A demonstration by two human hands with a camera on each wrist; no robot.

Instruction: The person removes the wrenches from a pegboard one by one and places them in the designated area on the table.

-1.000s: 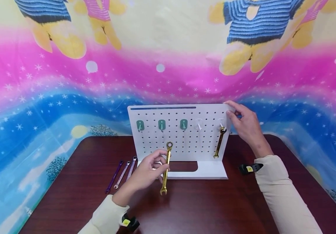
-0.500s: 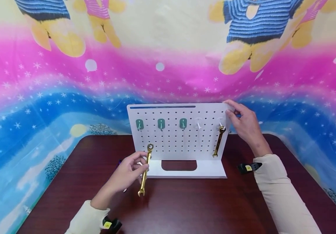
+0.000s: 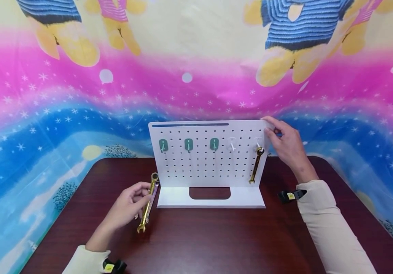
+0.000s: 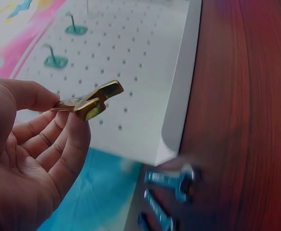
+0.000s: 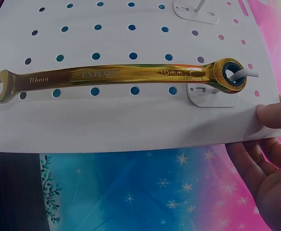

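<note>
Just left of the white pegboard [image 3: 206,182], the left hand [image 3: 124,207] pinches a gold wrench [image 3: 145,209] between thumb and fingers, holding it above the table [image 3: 217,236] with its ring end far and its forked end near. Beneath and beside that hand lie three loose wrenches [image 4: 172,183], bluish in the left wrist view and partly hidden from the head view. At the board's upper right corner, the right hand [image 3: 287,146] grips the edge, thumb in front and fingers behind. Near that thumb, a second gold wrench [image 3: 256,165], marked 10mm, hangs by its ring from the rightmost of two clear hooks [image 3: 231,144], forked end down. Farther left along the same row stand three green hooks [image 3: 188,144]. Black devices [image 3: 290,196] sit at both cuffs, and on the far side rises a pink and blue printed backdrop [image 3: 196,57] with snowflakes.
</note>
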